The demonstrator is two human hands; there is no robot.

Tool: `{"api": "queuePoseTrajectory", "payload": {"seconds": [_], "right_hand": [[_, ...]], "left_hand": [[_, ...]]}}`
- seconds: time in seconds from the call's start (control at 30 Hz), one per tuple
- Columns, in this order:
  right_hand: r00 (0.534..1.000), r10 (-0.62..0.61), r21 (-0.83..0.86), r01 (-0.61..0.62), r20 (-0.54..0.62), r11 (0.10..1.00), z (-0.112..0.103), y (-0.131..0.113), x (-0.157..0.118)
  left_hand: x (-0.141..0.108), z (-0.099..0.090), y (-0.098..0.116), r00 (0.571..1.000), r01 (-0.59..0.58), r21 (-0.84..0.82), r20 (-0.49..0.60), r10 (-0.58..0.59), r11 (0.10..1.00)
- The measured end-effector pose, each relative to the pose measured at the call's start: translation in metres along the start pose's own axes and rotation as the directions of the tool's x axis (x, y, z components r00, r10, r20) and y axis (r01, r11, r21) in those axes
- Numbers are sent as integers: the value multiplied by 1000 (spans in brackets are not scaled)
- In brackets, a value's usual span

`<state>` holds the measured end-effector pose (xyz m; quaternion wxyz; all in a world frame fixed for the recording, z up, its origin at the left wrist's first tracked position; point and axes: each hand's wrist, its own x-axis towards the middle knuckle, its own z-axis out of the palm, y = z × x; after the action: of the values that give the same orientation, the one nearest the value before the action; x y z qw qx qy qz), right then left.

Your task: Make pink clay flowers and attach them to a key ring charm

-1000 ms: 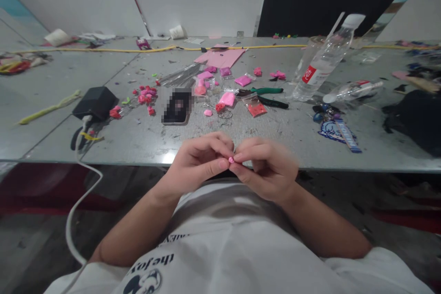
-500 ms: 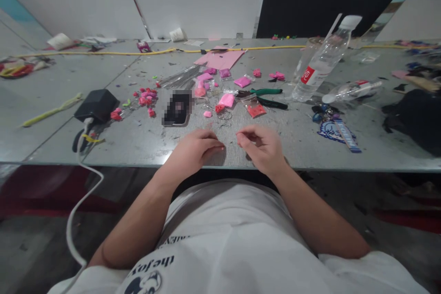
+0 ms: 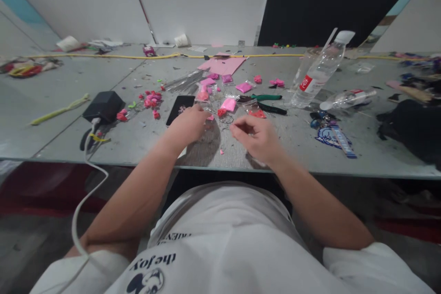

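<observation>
My left hand (image 3: 191,124) reaches over the table beside the black phone (image 3: 179,105) and covers part of it. Its fingertips are at a small lump of pink clay (image 3: 211,117); blur hides whether they grip it. My right hand (image 3: 257,137) hovers close to the table with thumb and fingers pinched together; anything between them is too small to make out. A tiny pink bit (image 3: 222,151) lies on the table between my hands. Just beyond them are a wire ring (image 3: 226,118), a red clay piece (image 3: 221,112) and a bag of pink clay (image 3: 228,104).
Green-handled pliers (image 3: 267,97) and a bag of red clay (image 3: 257,114) lie beyond my right hand. An upright water bottle (image 3: 315,76), a lying bottle (image 3: 349,98) and a keychain (image 3: 336,138) are at right. Red flower-like pieces (image 3: 151,98) and a black adapter (image 3: 103,106) are at left.
My left hand has moved forward from near the table edge to the pink clay lump. My right hand has shifted slightly left, still pinched. The tiny pink bit now shows between them.
</observation>
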<state>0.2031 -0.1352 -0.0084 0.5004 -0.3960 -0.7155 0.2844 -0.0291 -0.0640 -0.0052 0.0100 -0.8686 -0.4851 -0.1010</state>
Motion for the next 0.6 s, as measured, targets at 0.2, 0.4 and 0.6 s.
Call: {"api": "queuePoseTrajectory", "payload": {"seconds": [0.2, 0.4, 0.6], "right_hand": [[992, -112, -79, 117, 61, 990, -12, -11, 66], [997, 42, -88, -47, -57, 995, 2, 33, 80], [987, 154, 69, -157, 53, 985, 12, 50, 69]], "left_hand": [[24, 18, -12, 991, 22, -173, -124, -44, 985], [15, 14, -9, 946, -147, -657, -312, -90, 739], [16, 16, 3, 902, -261, -726, -418, -108, 636]]}}
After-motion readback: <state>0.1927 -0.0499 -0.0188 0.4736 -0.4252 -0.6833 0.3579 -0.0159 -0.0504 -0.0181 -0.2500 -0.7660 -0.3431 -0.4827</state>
